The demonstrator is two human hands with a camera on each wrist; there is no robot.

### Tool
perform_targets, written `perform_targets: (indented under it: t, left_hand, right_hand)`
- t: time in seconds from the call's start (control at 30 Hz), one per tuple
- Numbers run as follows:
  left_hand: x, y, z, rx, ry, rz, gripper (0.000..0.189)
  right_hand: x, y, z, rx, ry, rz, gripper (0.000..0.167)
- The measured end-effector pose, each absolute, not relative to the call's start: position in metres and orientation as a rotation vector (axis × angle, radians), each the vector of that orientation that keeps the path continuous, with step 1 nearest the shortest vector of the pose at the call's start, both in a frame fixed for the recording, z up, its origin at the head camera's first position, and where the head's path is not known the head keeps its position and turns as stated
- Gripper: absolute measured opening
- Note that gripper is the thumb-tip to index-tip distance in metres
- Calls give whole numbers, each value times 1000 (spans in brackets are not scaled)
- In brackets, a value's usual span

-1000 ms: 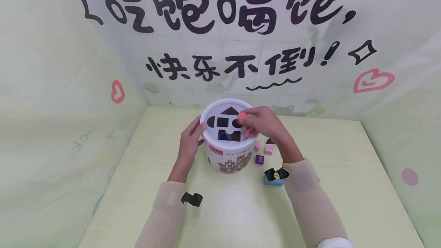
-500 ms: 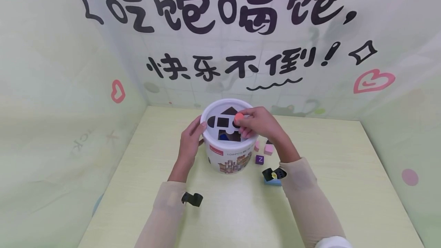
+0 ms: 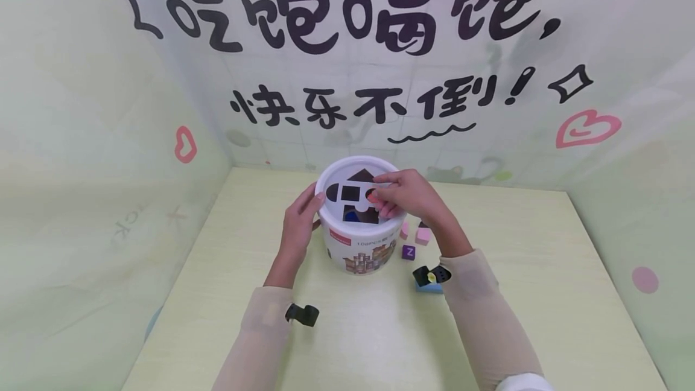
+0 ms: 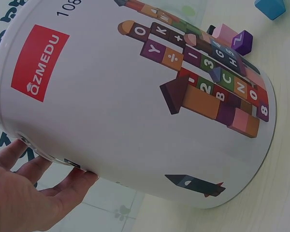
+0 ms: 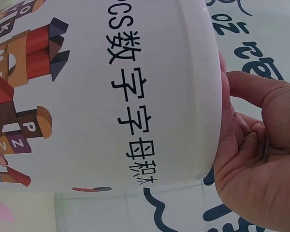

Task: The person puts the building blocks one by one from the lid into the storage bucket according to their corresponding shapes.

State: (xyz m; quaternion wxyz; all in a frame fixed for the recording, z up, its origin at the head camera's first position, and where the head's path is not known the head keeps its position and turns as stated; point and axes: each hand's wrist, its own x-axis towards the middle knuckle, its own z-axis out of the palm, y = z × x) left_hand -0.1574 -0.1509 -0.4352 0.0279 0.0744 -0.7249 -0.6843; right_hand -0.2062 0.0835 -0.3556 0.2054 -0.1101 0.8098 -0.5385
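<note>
A white plastic bucket (image 3: 347,252) stands on the table, its lid (image 3: 336,177) cut with shaped holes. My left hand (image 3: 298,219) holds it from the left, thumb on the rim and fingers along the side; the left wrist view shows fingertips against the wall. Above the lid's right part is my right hand (image 3: 408,193), thumb and index finger apart beside the round hole. An orange-red round block (image 3: 371,196) sits down in that hole, partly covered by the thumb. The right wrist view hides the fingertips behind the bucket's rim. Something blue (image 3: 352,216) shows through the front hole.
Right of the bucket lie pink blocks (image 3: 423,235) and a purple letter cube (image 3: 409,252). A light blue block (image 3: 429,288) lies nearer, partly under the right wrist camera (image 3: 431,275). Printed curtain walls (image 3: 282,143) enclose the table (image 3: 347,330) at the back and sides.
The orange-red block, pinched above the lid earlier, moved left over the round hole and has dropped into it. My right fingers have parted from it. The left hand and bucket stayed put.
</note>
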Motion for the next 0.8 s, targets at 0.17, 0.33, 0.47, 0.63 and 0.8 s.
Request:
perform_targets:
  t: [0.17, 0.33, 0.47, 0.63, 0.8]
  left_hand:
    - [-157, -150, -436, 227, -2241, -2101, 50]
    - [-157, -150, -435, 222, -2235, -2101, 50]
    - [-158, -149, -435, 210, -2236, -2101, 50]
    - [-158, -150, -435, 208, -2233, -2104, 49]
    - [-158, -150, -436, 212, -2224, -2107, 49]
  right_hand:
    - [-206, 84, -356, -313, 2257, -1500, 39]
    - [-206, 85, -355, -313, 2248, -1516, 39]
    - [-205, 85, -354, -319, 2245, -1526, 39]
    - [-205, 85, -354, -315, 2238, -1534, 39]
    - [-205, 86, -354, -298, 2223, -1545, 38]
